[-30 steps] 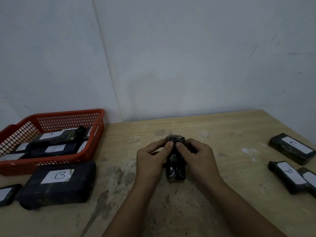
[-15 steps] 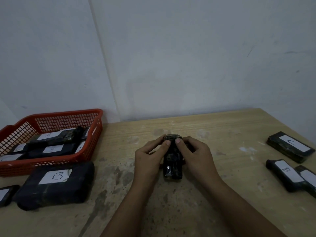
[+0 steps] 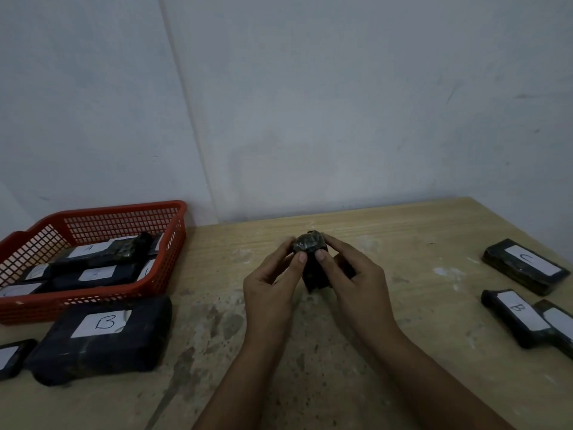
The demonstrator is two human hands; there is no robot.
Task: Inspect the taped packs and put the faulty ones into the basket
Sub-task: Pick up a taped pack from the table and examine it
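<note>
- Taped pack (image 3: 313,268), black and glossy, sits upright between both hands above the middle of the wooden table (image 3: 387,240); I cannot tell whether its lower end touches the wood.
- My left hand (image 3: 270,293) grasps the pack's left side, thumb pressed near its crumpled top end.
- My right hand (image 3: 356,287) grasps the right side, thumb tip beside the left one, fingers curled round the back.
- Red basket (image 3: 102,212) stands at the far left of the table, several labelled dark packs lying inside it.
- Just in front of the basket I see a large pack marked B (image 3: 99,342), with a smaller one (image 3: 12,356) at its left, cut by the frame edge.
- On the right lie a pack marked C (image 3: 524,265), another marked B (image 3: 516,315), and a third (image 3: 558,324) touching it.
</note>
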